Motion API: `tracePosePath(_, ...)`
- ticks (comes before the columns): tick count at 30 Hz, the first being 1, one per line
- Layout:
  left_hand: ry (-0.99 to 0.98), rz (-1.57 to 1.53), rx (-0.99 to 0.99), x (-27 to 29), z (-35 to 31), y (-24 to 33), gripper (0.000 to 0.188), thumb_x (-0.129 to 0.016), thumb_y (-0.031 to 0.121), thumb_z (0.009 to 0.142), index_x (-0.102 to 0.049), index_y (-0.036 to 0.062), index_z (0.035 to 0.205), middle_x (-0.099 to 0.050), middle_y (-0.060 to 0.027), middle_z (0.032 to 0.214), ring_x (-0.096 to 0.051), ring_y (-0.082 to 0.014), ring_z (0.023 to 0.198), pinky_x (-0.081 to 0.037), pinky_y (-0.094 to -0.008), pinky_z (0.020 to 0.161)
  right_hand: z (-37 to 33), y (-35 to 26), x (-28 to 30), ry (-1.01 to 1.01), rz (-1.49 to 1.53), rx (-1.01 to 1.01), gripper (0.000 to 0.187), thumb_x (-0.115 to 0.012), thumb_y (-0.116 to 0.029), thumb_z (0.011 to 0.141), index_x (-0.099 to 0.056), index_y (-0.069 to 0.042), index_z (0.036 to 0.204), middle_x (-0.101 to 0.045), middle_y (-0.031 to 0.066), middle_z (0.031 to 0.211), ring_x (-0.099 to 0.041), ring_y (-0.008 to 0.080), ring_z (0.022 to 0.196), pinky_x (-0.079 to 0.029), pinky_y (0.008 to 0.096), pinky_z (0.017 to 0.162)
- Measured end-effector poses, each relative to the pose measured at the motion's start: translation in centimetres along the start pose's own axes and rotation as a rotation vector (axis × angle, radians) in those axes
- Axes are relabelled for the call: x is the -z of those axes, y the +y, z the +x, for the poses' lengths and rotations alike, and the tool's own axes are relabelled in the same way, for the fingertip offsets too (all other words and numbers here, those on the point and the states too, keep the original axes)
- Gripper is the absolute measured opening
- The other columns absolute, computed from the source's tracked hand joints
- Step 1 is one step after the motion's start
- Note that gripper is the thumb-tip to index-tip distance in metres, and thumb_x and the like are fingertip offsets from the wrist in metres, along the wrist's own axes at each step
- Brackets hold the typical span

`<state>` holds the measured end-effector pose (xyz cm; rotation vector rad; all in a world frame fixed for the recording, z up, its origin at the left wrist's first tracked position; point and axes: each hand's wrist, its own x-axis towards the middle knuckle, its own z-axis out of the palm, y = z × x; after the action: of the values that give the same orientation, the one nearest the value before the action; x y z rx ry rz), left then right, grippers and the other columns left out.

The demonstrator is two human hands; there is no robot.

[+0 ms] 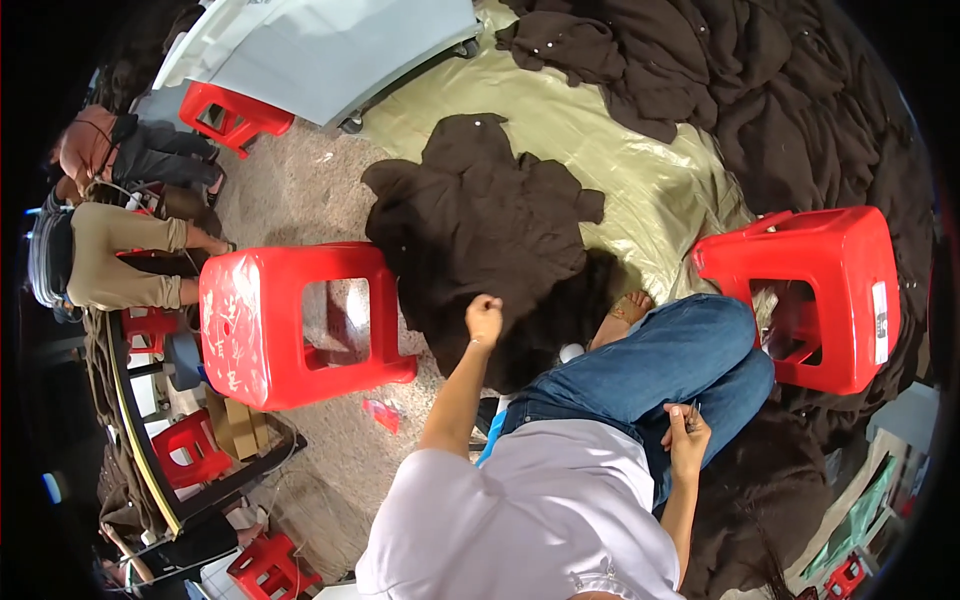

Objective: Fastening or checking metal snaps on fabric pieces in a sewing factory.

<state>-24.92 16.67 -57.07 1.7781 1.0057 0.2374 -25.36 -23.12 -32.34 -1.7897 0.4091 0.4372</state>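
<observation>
A dark brown cloth piece [490,205] lies spread on the floor and partly over a pale yellow-green sheet. My left hand [485,320] is closed in front of the near part of that cloth; I cannot make out whether it pinches the fabric or something else. Against my jeans rests my right hand [688,430], its fingers curled around a small thin object whose tip barely shows and whose kind I cannot tell. A small white round thing [571,352] sits beside my leg, next to the brown cloth.
Red plastic stools stand left [235,330] and right [860,300] of me. The shiny sheet [640,200] covers the floor ahead, with a large brown fabric heap [780,90] at far right. A wheeled grey bin [330,50] stands ahead. People [130,255] are at the left.
</observation>
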Motion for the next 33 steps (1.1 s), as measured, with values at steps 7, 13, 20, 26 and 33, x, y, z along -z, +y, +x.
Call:
tracePosePath(7, -0.312, 0.062, -0.086, -5.0, -1.0, 5.1, 0.021, -0.071, 0.018, 0.086, -0.067, -0.0021, 0.086, -0.068, -0.0162, 0.08, -0.066, -0.0225, 0.072, -0.052, -0.0333, 0.07, -0.5, -0.3, -0.5, 0.026, 0.017, -0.017, 0.023, -0.061, -0.021, 0.097, -0.068, 0.001, 0.093, -0.051, -0.0025, 0.053, -0.043, 0.0033, 0.043, -0.032, 0.019, 0.041)
tracePosePath(13, 0.31, -0.804, 0.858, -1.9, 3.8, 3.4, 0.076, -0.055, 0.069, 0.085, -0.047, 0.0046, 0.124, -0.054, -0.0138, 0.114, -0.058, -0.0331, 0.083, -0.051, -0.0473, 0.067, -1.5, 1.5, 0.4, 0.09, 0.004, -0.032, 0.023, -0.062, -0.022, 0.096, -0.067, 0.0, 0.093, -0.051, -0.0018, 0.053, -0.042, 0.0047, 0.041, -0.031, 0.0202, 0.039)
tracePosePath(20, 0.152, -0.868, 0.479, -0.2, 7.9, 6.5, 0.024, -0.071, 0.011, 0.087, -0.05, 0.0102, 0.075, -0.041, 0.0042, 0.058, -0.034, -0.0078, 0.043, -0.026, -0.026, 0.038, -1.2, -0.2, -0.9, 0.029, -0.001, 0.004, 0.024, -0.061, -0.022, 0.096, -0.067, 0.0, 0.095, -0.053, -0.0015, 0.056, -0.045, 0.0043, 0.044, -0.034, 0.0192, 0.041)
tracePosePath(26, -0.885, -0.151, -0.288, -3.4, -7.5, 25.0, 0.019, -0.071, 0.008, 0.084, -0.059, 0.0041, 0.07, -0.057, 0.0051, 0.068, -0.05, -0.0077, 0.062, -0.044, -0.0269, 0.058, -0.1, -3.2, -2.8, 0.101, 0.262, 0.093, 0.035, -0.068, -0.025, 0.092, -0.059, -0.001, 0.116, -0.064, 0.0095, 0.089, -0.05, 0.006, 0.054, -0.036, 0.0187, 0.041)
tracePosePath(33, -0.927, -0.353, -0.095, -4.7, -14.5, 27.9, 0.02, -0.07, 0.014, 0.088, -0.063, -0.0017, 0.079, -0.057, -0.0001, 0.063, -0.053, -0.005, 0.059, -0.043, -0.0256, 0.049, 1.9, -7.5, -9.8, -0.232, 0.5, 0.115, 0.09, -0.086, -0.029, 0.072, -0.031, -0.011, 0.141, -0.055, 0.0072, 0.12, -0.061, 0.0148, 0.09, -0.053, 0.023, 0.049)
